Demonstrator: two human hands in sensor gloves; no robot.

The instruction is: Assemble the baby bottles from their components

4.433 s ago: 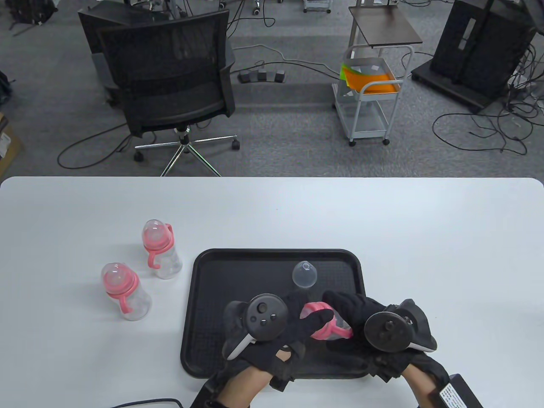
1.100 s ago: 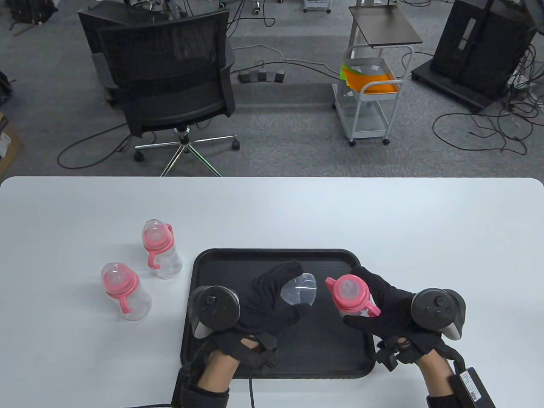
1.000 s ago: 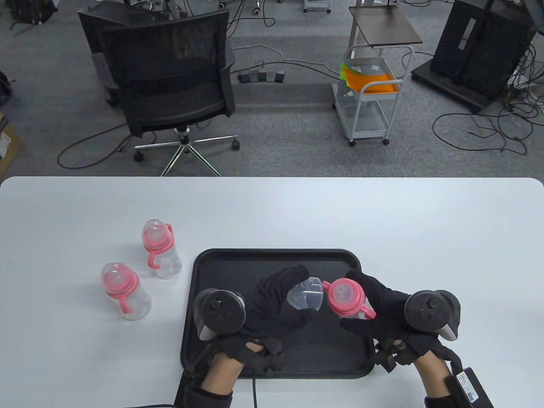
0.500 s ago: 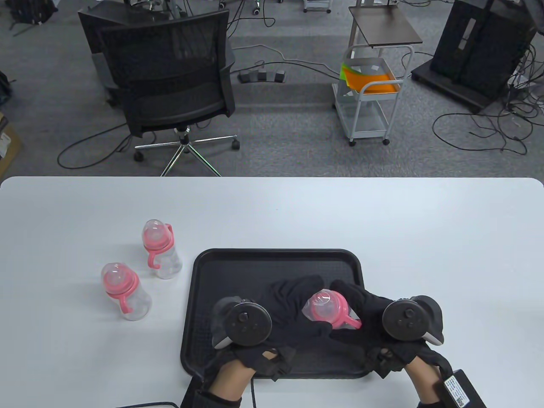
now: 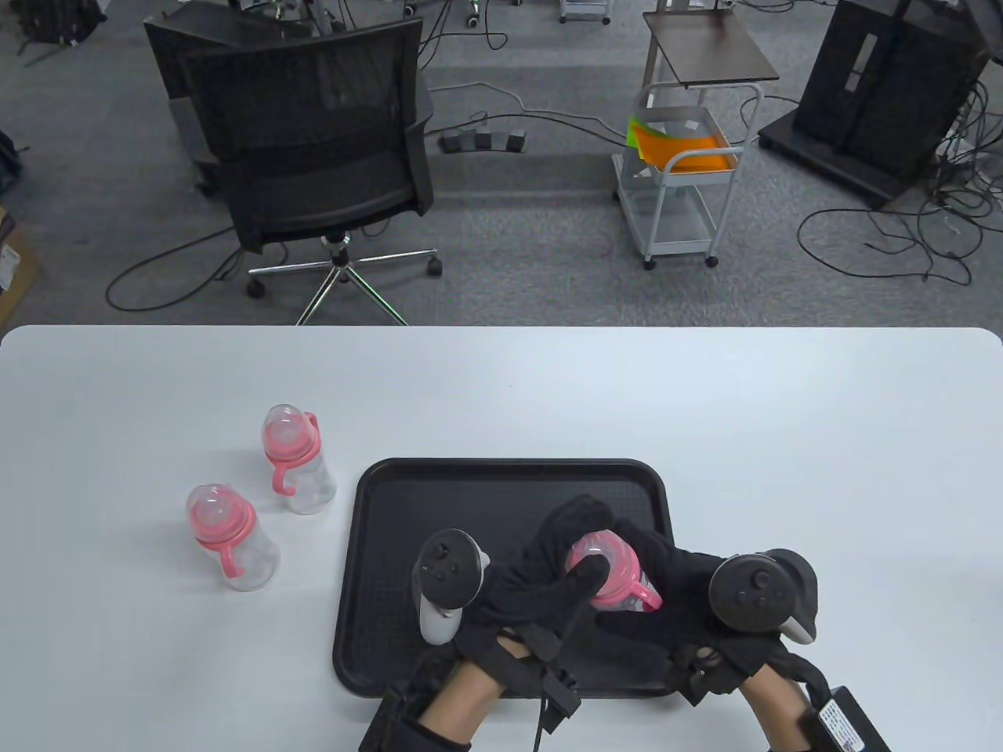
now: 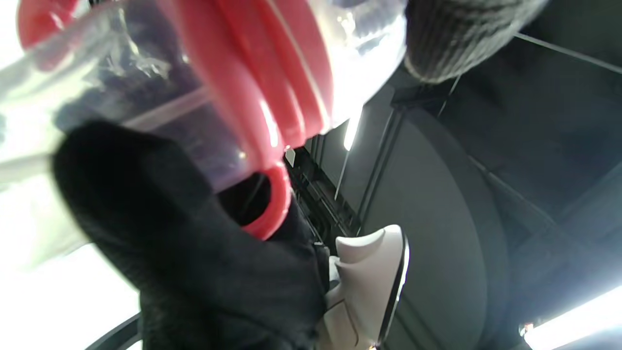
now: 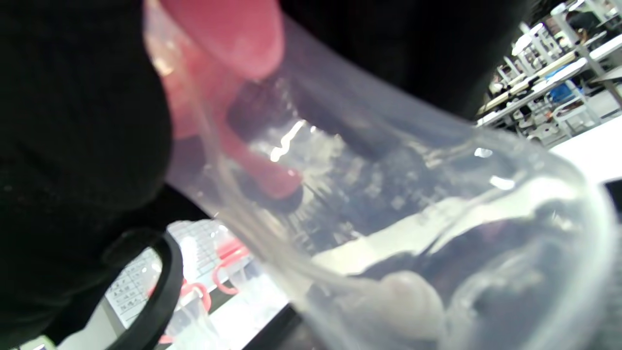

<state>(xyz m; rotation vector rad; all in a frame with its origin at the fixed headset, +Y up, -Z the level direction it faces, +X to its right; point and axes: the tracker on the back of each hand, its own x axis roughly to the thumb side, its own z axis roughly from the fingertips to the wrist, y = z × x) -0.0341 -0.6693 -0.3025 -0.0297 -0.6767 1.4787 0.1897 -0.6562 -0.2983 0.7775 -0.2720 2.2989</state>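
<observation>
Pink-collared bottle (image 5: pixel 610 576) #3 over tray (image 5: pixel 392 501): right grip (image 5: pixel 666 580) holds body, left grip (image 5: pixel 548 583) curled on clear cap (image 6: pixel 374 29). 2 finished bottles (image 5: pixel 235 540) on counter (image 5: pixel 783 439). Est. last one.

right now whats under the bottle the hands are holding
The black tray lies below the bottle. Both hands, left hand and right hand, cover its base; contact with the tray cannot be seen.
</observation>
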